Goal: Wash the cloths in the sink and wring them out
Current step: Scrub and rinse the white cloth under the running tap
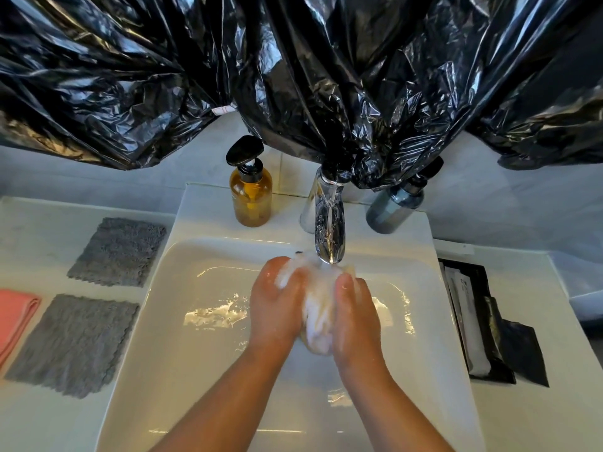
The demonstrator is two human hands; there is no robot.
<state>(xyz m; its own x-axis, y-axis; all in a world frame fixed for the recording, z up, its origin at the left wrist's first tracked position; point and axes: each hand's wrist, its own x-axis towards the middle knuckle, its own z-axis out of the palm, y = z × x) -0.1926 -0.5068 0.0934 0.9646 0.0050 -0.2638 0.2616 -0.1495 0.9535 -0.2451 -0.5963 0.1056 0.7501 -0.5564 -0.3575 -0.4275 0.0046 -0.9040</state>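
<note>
While water ran from the faucet, the white cloth was gripped between left hand and right hand, fingers curled, for rinsing.

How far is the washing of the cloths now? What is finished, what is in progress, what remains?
Done: no cloth looks finished yet. In hand: the left hand and right hand grip a soapy white cloth below the faucet, over the sink; it is not yet wrung. To do: the far grey cloth, near grey cloth and pink cloth lie on the counter, seemingly unwashed.
</note>
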